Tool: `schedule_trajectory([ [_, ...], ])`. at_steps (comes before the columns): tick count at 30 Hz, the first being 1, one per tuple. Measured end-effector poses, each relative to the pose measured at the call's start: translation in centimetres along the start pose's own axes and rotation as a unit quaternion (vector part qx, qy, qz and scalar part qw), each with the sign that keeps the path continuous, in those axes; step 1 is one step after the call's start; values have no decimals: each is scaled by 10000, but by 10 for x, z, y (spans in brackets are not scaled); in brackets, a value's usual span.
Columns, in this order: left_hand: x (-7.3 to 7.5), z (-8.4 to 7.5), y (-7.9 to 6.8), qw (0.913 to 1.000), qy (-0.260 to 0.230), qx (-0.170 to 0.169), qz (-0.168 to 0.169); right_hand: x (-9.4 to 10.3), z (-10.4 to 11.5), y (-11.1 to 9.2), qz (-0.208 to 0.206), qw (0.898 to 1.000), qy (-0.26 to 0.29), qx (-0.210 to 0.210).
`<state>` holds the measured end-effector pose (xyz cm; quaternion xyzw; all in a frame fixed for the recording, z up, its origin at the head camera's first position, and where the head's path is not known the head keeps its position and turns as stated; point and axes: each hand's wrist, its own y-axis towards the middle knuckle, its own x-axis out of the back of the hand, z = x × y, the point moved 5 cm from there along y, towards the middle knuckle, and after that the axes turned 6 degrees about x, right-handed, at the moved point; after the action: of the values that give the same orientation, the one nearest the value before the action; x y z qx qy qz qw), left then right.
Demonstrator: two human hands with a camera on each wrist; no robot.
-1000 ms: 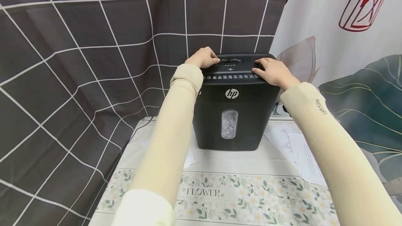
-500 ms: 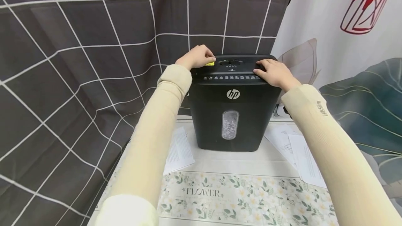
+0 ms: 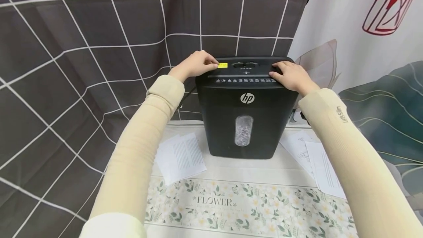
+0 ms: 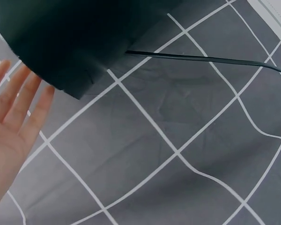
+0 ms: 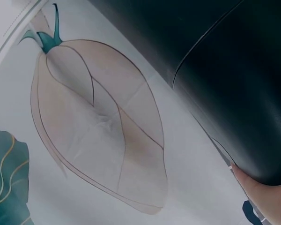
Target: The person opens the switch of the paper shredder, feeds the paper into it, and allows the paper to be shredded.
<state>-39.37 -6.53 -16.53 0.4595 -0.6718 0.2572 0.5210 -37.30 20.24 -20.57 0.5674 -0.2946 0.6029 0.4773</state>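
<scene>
A black HP paper shredder (image 3: 221, 120) stands upright on the table, shredded paper showing through its clear window (image 3: 243, 130). My left hand (image 3: 195, 64) is at its top left corner, fingertips near a yellow label (image 3: 223, 65). In the left wrist view, the fingers of this left hand (image 4: 16, 108) are straight and spread at the dark edge of the shredder (image 4: 56, 42). Over the right end of the top lies my right hand (image 3: 290, 75), fingers resting on the surface and thumb toward the front. Only part of that right hand (image 5: 264, 194) shows in the right wrist view, against the shredder's rounded side.
Printed sheets (image 3: 181, 159) lie left of the shredder, and more papers (image 3: 318, 164) lie to its right. A dark cord (image 4: 201, 57) runs from behind the shredder. A floral table mat (image 3: 251, 208) covers the front. A dark checked curtain (image 3: 138, 21) hangs close behind.
My left hand has slid left from near the switch to the top left corner, uncovering the yellow label. More of the left papers shows. My right hand has stayed on the shredder.
</scene>
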Motion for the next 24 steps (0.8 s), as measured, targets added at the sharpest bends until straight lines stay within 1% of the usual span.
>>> schedule_trajectory([
  [5,2,6,-11,9999,-93,-3,-73,1,1,1,45,9999,-68,91],
  [7,3,7,-14,9999,-94,-37,-121,3,0,0,-4,9999,-36,108],
  [9,3,8,-17,9998,-84,-65,-172,5,0,-2,-213,9997,-8,108],
  [13,5,10,-23,9996,-115,-57,-254,9,1,-9,-877,9961,98,96],
  [16,6,12,-29,9991,-23,60,-428,11,2,-15,-1295,9911,234,178],
  [20,6,15,-39,9965,120,308,-771,12,5,-18,-1532,9862,506,374],
  [24,8,21,-47,9943,42,438,-971,14,13,-21,-1558,9843,568,606],
])
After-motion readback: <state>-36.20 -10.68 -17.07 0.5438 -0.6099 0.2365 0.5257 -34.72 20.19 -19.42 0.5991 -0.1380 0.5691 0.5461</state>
